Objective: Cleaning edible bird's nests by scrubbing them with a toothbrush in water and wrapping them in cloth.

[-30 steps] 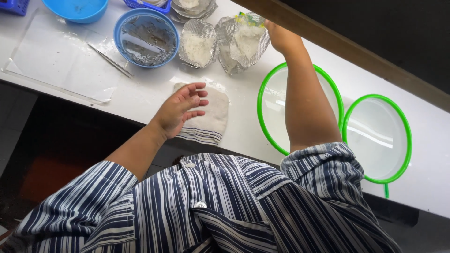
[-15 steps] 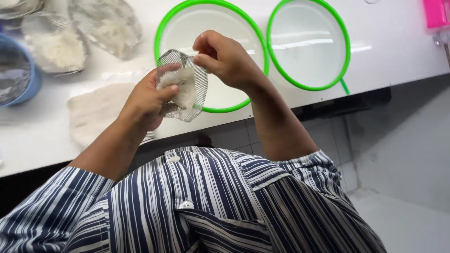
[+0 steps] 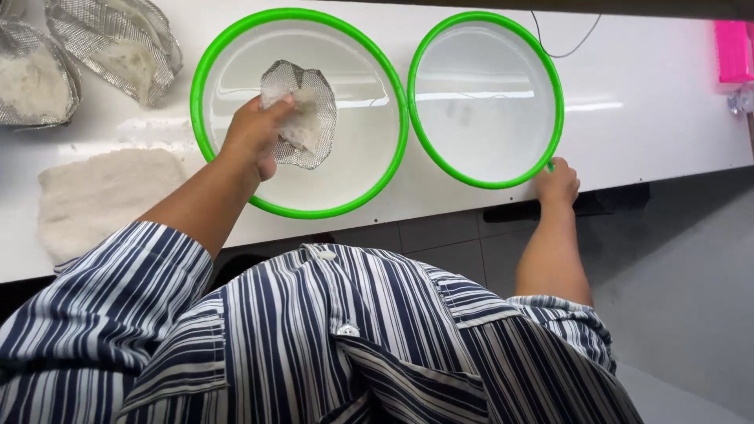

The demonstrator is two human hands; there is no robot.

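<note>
One view only is being given, from a head-worn camera being pointed steeply down the striped shirt (image 3: 353, 345) at the white surface (image 3: 644, 102). The green-rimmed basins (image 3: 302, 210) are being framed close, within arm's reach.

Green-rimmed white basins (image 3: 206, 102), navy-striped shirt (image 3: 314, 345), pink box (image 3: 734, 51).

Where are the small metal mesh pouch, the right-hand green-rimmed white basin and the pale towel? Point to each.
small metal mesh pouch (image 3: 314, 102), head view, bare mesh.
right-hand green-rimmed white basin (image 3: 487, 182), head view, near rim.
pale towel (image 3: 98, 192), head view, its middle.
</note>
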